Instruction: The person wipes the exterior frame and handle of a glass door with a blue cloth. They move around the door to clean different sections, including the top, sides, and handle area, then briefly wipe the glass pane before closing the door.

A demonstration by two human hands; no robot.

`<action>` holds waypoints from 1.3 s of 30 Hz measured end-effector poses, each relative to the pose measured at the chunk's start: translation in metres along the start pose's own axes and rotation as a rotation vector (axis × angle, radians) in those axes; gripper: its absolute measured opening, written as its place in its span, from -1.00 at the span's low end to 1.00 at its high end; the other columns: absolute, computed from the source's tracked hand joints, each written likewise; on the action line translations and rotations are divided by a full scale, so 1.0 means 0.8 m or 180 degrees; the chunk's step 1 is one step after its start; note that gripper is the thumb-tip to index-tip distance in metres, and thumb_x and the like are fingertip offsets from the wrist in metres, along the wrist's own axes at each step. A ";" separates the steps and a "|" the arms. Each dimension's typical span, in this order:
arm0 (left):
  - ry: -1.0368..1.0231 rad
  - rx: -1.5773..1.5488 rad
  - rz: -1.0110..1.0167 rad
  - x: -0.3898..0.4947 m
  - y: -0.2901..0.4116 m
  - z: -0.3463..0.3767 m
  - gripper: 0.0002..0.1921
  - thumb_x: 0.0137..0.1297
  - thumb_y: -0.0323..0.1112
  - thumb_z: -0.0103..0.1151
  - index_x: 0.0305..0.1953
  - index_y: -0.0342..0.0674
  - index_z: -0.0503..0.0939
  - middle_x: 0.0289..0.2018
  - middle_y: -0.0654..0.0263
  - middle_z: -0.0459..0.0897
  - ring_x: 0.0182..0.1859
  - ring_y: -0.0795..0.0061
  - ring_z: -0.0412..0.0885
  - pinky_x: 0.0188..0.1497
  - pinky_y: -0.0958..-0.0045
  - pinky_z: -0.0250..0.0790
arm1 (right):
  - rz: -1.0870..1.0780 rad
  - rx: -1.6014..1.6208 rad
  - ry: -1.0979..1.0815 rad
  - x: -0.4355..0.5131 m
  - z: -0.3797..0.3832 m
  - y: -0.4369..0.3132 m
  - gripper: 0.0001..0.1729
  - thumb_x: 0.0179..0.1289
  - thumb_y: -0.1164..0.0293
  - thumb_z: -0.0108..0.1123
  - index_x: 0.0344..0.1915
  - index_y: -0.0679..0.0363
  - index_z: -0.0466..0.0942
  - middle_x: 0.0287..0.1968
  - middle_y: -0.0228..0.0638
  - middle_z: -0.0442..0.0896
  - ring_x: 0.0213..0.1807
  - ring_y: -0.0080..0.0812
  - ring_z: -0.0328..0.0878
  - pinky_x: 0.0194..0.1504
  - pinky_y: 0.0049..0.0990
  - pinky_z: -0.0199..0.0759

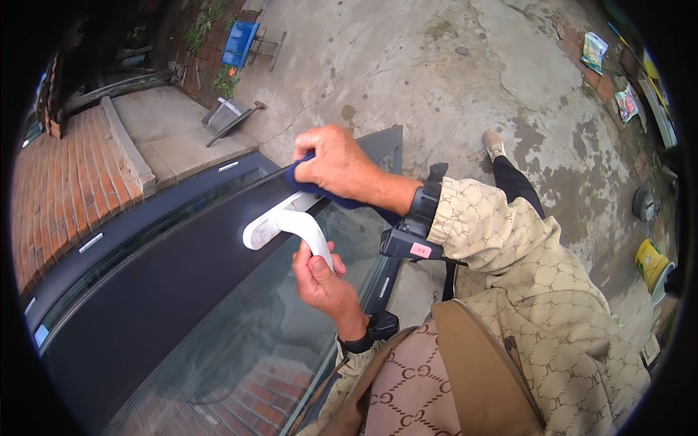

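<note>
In front of me stands a glazed door with a dark grey frame (163, 278) and a glass pane (267, 327). It carries a white lever handle (305, 224) on a long white plate. My left hand (327, 283) grips the free end of the lever, thumb and fingers around it. Above it, my right hand (341, 163) pinches a dark blue cloth (332, 197) against the frame's edge, just beyond the handle plate. Part of the plate is hidden beneath the cloth. Both wrists wear black strapped devices, the right one with a pink label.
A brick wall (76, 191) and concrete ledge (163, 128) border the left. Beyond the door lies stained concrete ground (392, 71), with a blue-topped stool (240, 43) and a grey container (224, 115). Plastic packets (594, 52) and a yellow bucket (649, 264) are at right.
</note>
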State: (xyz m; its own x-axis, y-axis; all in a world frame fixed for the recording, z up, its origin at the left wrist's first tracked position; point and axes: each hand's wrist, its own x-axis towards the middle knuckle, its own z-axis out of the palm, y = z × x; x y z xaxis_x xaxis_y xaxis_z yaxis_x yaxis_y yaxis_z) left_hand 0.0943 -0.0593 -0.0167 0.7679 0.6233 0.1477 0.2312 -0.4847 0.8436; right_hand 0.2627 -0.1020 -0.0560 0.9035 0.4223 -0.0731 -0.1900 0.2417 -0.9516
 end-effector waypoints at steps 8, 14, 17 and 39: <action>-0.0033 -0.0072 0.0017 -0.003 0.004 0.000 -0.60 0.53 -0.17 -0.07 0.07 -0.45 0.48 -0.31 0.16 0.53 -0.54 0.60 0.37 -0.54 0.55 0.22 | 0.0106 -0.0310 0.0127 0.007 -0.010 -0.010 -0.81 -0.21 0.39 0.28 -0.60 0.30 0.55 -0.60 -0.08 0.56 -0.52 -0.10 0.57 -0.39 -0.27 0.44; -0.0013 0.0086 0.0024 -0.008 0.003 0.004 -0.55 0.52 -0.08 -0.06 0.06 -0.45 0.48 -0.32 0.07 0.59 -0.58 0.60 0.38 -0.55 0.59 0.22 | -0.0686 0.0145 0.0345 -0.004 0.002 -0.007 -0.85 -0.16 0.44 0.22 -0.55 0.31 0.52 -0.49 -0.06 0.54 -0.42 -0.02 0.53 -0.33 -0.26 0.43; 0.0006 0.0061 0.0064 -0.010 0.003 0.004 -0.54 0.52 -0.07 -0.06 0.06 -0.45 0.48 -0.32 0.07 0.59 -0.58 0.60 0.38 -0.55 0.59 0.22 | -0.0095 -0.0397 0.0646 -0.011 -0.002 0.002 -0.90 -0.13 0.49 0.21 -0.55 0.30 0.53 -0.49 -0.10 0.53 -0.44 -0.10 0.54 -0.33 -0.28 0.43; -0.0053 -0.0015 0.0038 -0.013 0.002 0.004 -0.57 0.53 -0.11 -0.08 0.10 -0.40 0.48 -0.31 0.09 0.60 -0.56 0.61 0.39 -0.54 0.59 0.22 | 0.0186 -0.0585 0.0382 -0.025 -0.009 -0.001 -0.87 -0.19 0.48 0.26 -0.56 0.30 0.53 -0.48 -0.12 0.55 -0.41 -0.11 0.54 -0.32 -0.28 0.42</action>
State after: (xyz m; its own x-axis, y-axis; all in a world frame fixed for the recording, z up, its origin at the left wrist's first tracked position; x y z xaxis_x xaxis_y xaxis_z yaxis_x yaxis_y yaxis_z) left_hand 0.0890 -0.0685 -0.0187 0.7804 0.6072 0.1491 0.2192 -0.4890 0.8443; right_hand 0.2478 -0.1170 -0.0562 0.9343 0.3215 -0.1543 -0.1801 0.0519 -0.9823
